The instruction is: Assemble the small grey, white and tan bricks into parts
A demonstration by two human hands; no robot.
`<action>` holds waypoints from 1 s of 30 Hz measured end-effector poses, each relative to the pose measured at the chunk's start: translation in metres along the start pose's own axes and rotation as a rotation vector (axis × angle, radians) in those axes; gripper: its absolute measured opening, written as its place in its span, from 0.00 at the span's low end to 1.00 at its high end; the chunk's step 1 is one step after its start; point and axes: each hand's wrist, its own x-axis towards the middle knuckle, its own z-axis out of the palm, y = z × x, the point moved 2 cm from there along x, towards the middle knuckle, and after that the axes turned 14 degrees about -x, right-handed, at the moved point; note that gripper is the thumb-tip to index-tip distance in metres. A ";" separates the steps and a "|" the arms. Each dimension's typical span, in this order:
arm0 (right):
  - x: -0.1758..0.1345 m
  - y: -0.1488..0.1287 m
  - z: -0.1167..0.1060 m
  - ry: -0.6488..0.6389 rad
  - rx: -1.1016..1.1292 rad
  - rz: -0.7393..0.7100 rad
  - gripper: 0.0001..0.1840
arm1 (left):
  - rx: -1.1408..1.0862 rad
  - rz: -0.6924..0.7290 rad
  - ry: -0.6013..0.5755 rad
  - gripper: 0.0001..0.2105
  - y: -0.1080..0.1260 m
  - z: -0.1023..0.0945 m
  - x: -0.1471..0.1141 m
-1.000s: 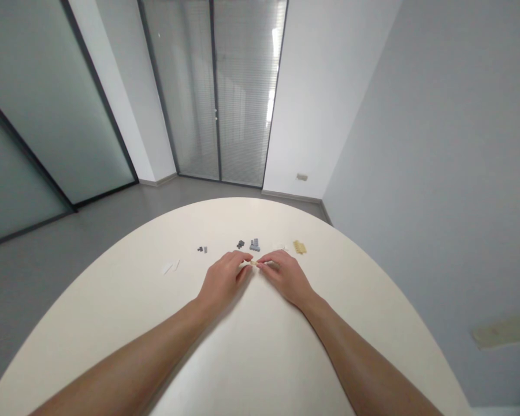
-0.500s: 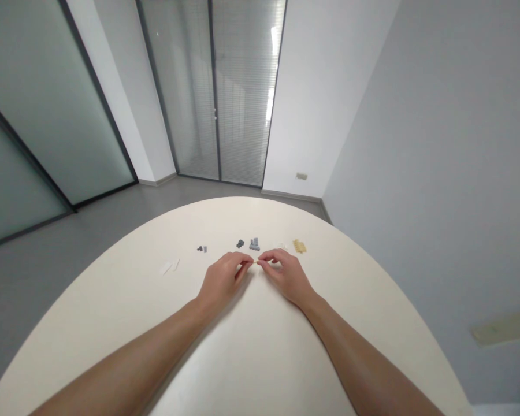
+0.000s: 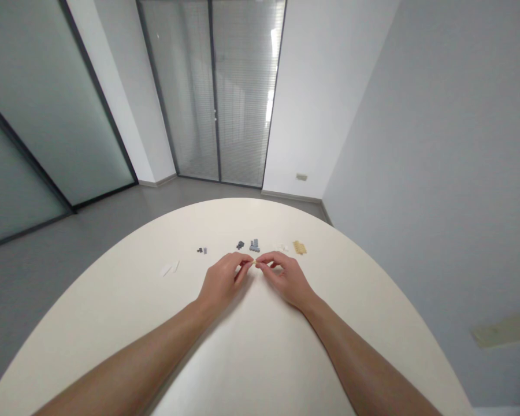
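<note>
Over the middle of the white table, my left hand (image 3: pixel 225 276) and my right hand (image 3: pixel 286 275) meet fingertip to fingertip. Both are closed in a pinch on a tiny yellowish piece (image 3: pixel 255 262), mostly hidden by the fingers. Just beyond the fingers lie grey toy-brick pieces (image 3: pixel 254 246) and a small heap of dark pieces (image 3: pixel 240 245). Beyond my right hand are white pieces (image 3: pixel 282 248) and a cluster of tan pieces (image 3: pixel 299 247).
The round white table (image 3: pixel 260 358) has its curved far edge beyond the pieces. Farther left lie a small dark piece with a grey one (image 3: pixel 205 251) and two thin white strips (image 3: pixel 166 270). Glass partitions (image 3: pixel 242 98) and walls stand behind.
My right fingertips have come slightly closer to my left ones at the tiny piece. The pieces on the table lie as before.
</note>
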 end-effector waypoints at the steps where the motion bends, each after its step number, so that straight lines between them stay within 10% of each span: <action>1: 0.000 0.000 0.000 0.000 0.004 -0.006 0.06 | -0.004 -0.009 0.002 0.10 0.000 0.000 0.000; 30: 0.000 0.009 0.003 0.017 -0.008 0.023 0.03 | -0.031 -0.027 0.050 0.09 -0.001 0.001 -0.001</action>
